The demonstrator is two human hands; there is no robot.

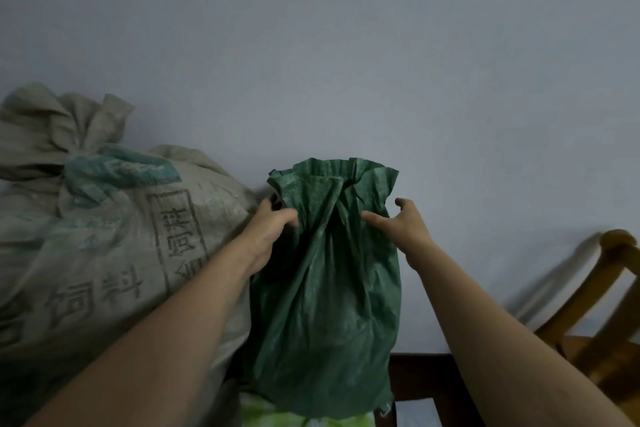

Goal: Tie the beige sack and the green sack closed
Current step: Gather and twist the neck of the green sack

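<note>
The green sack [329, 295] stands upright in the middle against the wall, its neck gathered and its mouth fanned out above. My left hand [268, 229] grips the gathered neck from the left, thumb and fingers curled into the fabric. My right hand [403, 222] is at the neck's right side, thumb touching the cloth and fingers spread and relaxed. The big beige sack [104, 253] with printed characters leans at the left, its top bunched into a knot [69, 146].
A pale wall [346, 62] rises behind both sacks. A wooden chair [602, 315] stands at the right edge. A dark wooden edge [422, 378] shows below the green sack, and something light green and white [304, 419] lies at the bottom.
</note>
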